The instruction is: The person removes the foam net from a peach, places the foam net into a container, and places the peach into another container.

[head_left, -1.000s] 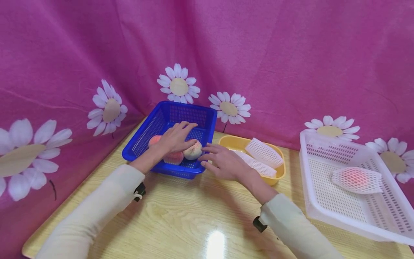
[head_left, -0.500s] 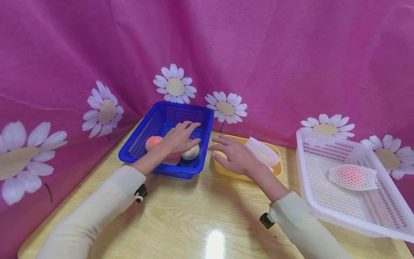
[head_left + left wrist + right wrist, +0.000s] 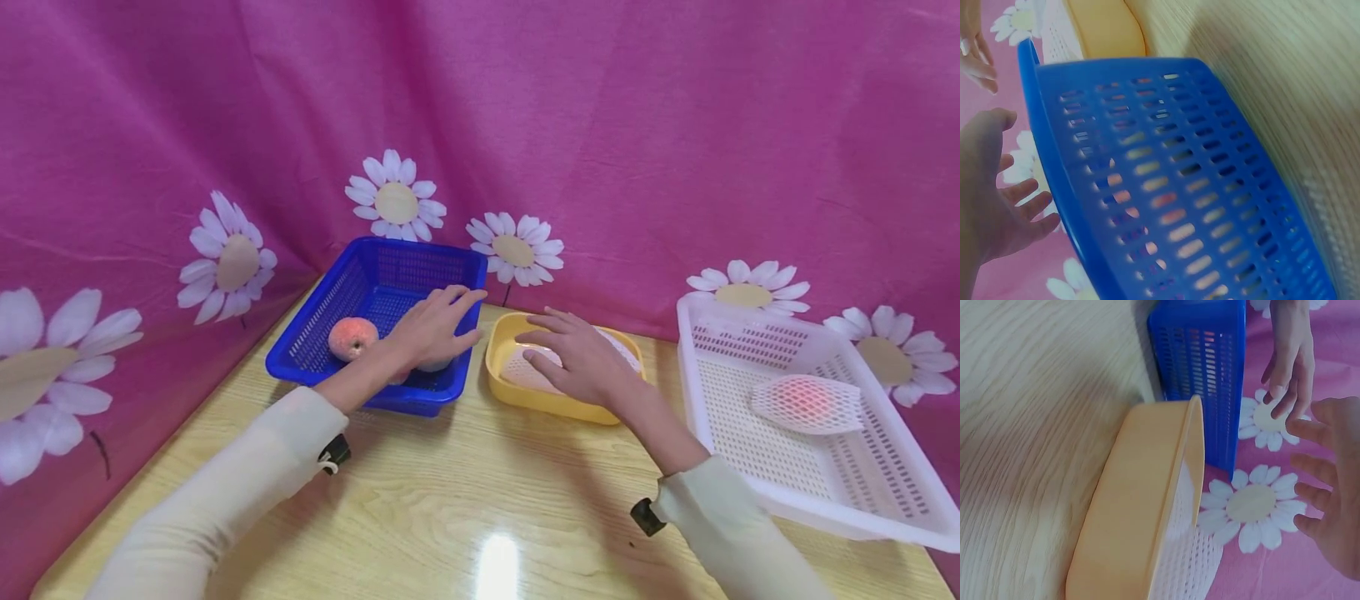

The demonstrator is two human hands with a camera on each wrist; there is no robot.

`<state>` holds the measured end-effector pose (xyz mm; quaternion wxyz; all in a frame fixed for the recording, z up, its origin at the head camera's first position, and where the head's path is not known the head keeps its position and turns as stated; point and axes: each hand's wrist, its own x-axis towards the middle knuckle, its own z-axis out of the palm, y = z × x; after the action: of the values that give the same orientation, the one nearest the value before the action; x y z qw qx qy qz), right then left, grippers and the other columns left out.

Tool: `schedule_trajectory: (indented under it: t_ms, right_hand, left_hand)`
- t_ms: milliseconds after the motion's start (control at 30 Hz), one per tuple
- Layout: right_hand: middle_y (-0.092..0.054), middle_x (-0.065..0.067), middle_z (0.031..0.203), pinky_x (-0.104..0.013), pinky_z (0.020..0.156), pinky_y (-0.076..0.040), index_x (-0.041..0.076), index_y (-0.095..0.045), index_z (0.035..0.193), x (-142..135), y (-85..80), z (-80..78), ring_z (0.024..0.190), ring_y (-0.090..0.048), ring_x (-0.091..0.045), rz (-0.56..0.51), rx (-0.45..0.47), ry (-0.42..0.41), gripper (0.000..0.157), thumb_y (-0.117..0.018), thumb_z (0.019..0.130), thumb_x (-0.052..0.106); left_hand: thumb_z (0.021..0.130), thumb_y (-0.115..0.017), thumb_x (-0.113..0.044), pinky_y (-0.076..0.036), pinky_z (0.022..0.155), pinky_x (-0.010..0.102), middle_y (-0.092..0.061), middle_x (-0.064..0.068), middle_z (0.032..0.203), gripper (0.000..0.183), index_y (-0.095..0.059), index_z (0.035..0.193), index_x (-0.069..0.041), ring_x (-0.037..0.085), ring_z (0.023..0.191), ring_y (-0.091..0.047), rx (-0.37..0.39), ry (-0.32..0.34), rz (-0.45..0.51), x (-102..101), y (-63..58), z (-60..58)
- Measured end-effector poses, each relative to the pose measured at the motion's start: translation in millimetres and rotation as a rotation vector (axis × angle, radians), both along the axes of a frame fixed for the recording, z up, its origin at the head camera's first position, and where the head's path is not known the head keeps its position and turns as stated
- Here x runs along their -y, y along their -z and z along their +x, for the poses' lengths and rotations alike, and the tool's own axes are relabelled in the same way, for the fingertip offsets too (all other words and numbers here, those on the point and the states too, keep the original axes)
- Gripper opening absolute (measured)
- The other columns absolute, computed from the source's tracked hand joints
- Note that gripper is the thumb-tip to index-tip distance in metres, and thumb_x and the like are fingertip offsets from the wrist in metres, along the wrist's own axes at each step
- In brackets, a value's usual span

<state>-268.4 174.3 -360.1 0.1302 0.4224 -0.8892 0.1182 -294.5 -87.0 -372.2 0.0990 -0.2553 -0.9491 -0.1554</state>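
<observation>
My left hand (image 3: 433, 329) hovers over the right part of a blue basket (image 3: 420, 406), its fingers spread and holding nothing. A reddish peach (image 3: 353, 338) lies in that basket, left of the hand. Beneath the hand a paler peach (image 3: 435, 365) is mostly hidden. Over a yellow tub (image 3: 555, 405) is my right hand (image 3: 573, 357), its fingers apart and nothing in them. White foam nets (image 3: 525, 372) lie in the tub, partly covered by this hand. In the right wrist view the right hand (image 3: 1338, 487) appears above the tub's rim, not touching it.
At the right stands a white basket (image 3: 750, 433) holding a peach in a foam net (image 3: 810, 404). A pink cloth with daisies (image 3: 600, 150) hangs behind the wooden table (image 3: 420, 500). The blue basket and the tub stand close together.
My right hand has moved right, from the blue basket's edge to over the yellow tub. My left hand has shifted right above the basket, uncovering the reddish peach. The head view has turned slightly right.
</observation>
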Motion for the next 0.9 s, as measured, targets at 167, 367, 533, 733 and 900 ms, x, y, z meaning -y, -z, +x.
schedule_trajectory:
  t_ms: [167, 367, 533, 733, 900]
  right_hand:
    - [-0.056, -0.019, 0.139, -0.050, 0.115, -0.027, 0.009, -0.068, 0.126, -17.5, 1.0, 1.0, 0.138, -0.039, -0.040, -0.012, 0.000, 0.030, 0.035, -0.057, 0.101, 0.029]
    - [-0.056, -0.020, 0.139, -0.054, 0.115, -0.025, 0.009, -0.069, 0.125, -34.5, 2.0, 2.3, 0.138, -0.037, -0.043, -0.003, -0.006, 0.055, 0.034, -0.058, 0.100, 0.029]
    - [-0.054, -0.021, 0.141, -0.056, 0.116, -0.022, 0.010, -0.068, 0.127, -45.6, 1.0, 5.4, 0.140, -0.034, -0.044, 0.032, 0.022, 0.085, 0.036, -0.057, 0.100, 0.031]
    - [-0.053, -0.021, 0.142, -0.061, 0.114, -0.020, 0.010, -0.067, 0.129, -61.7, 0.4, 10.3, 0.140, -0.032, -0.046, 0.047, 0.038, 0.139, 0.037, -0.057, 0.100, 0.031]
    - [-0.052, -0.020, 0.142, -0.062, 0.113, -0.022, 0.011, -0.067, 0.129, -72.1, 2.8, 13.0, 0.139, -0.032, -0.047, 0.058, 0.044, 0.153, 0.037, -0.057, 0.100, 0.032]
  left_hand:
    - [0.099, -0.060, -0.040, -0.045, 0.101, 0.050, -0.045, 0.012, 0.146, 0.061, -0.042, 0.152, -0.016, 0.033, 0.130, -0.045, -0.001, 0.038, -0.002, -12.8, -2.2, 4.6]
    - [0.099, -0.059, -0.040, -0.044, 0.104, 0.047, -0.044, 0.012, 0.148, 0.061, -0.041, 0.152, -0.016, 0.031, 0.131, -0.045, 0.012, 0.087, -0.010, -27.2, -5.1, 8.3]
    - [0.099, -0.058, -0.042, -0.042, 0.106, 0.046, -0.043, 0.011, 0.150, 0.063, -0.040, 0.153, -0.015, 0.029, 0.132, -0.044, 0.019, 0.112, -0.032, -39.2, -4.7, 9.9]
    - [0.099, -0.058, -0.044, -0.044, 0.103, 0.045, -0.043, 0.009, 0.149, 0.062, -0.041, 0.152, -0.017, 0.028, 0.131, -0.045, 0.005, 0.142, -0.037, -53.0, -3.5, 11.3]
    - [0.099, -0.058, -0.043, -0.049, 0.097, 0.041, -0.045, 0.006, 0.146, 0.060, -0.042, 0.151, -0.019, 0.024, 0.126, -0.051, -0.001, 0.167, -0.025, -61.3, 1.8, 14.0]
